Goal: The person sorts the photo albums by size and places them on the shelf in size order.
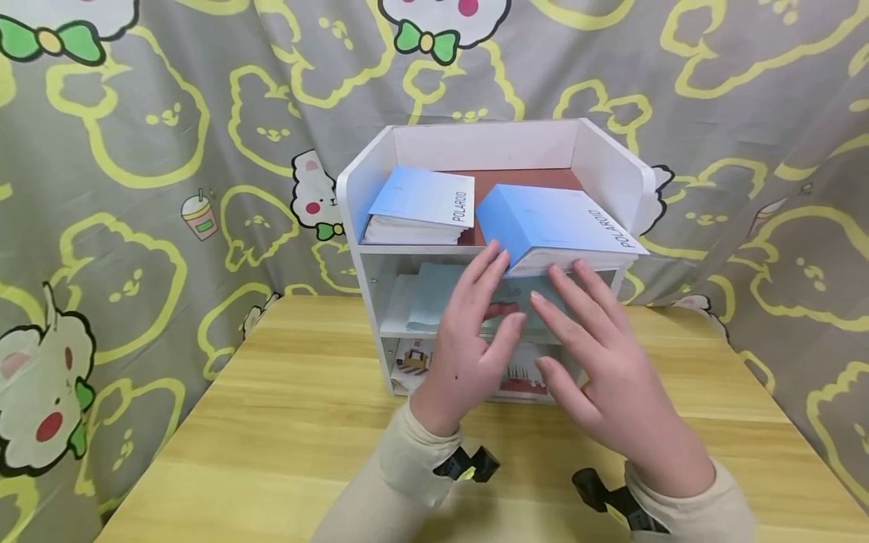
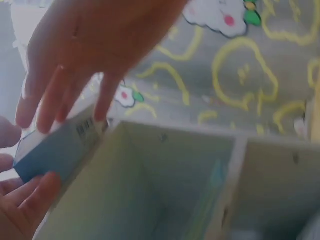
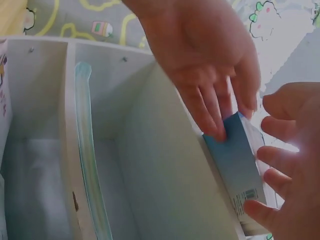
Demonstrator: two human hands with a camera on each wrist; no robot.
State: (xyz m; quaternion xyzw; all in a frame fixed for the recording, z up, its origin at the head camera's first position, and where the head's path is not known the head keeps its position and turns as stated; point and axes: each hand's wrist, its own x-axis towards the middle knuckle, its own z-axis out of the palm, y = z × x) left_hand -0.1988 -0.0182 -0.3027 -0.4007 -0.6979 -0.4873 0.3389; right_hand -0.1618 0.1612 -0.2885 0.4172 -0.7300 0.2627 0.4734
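Observation:
A blue-and-white book marked POLAROID [image 1: 557,215] lies on the right of the white shelf unit's top, its page edges facing me and its near corner jutting past the front edge. My left hand [image 1: 471,347] has its fingertips right at the book's blue spine corner, fingers extended. In front of its page edges is my right hand [image 1: 604,369], fingers spread and fairly straight, tips overlapping the lower edge. Both wrist views show the book [image 2: 55,150] between the two hands, its barcode side visible. Another POLAROID book [image 1: 424,196] lies on the left of the top.
The shelf unit [image 1: 485,147] has raised sides and back around its top. Its middle level holds a pale blue-green flat item [image 1: 434,286], and printed items [image 1: 413,358] sit in the bottom level. A wooden table [image 1: 292,400] is underneath, with a patterned curtain [image 1: 237,83] behind.

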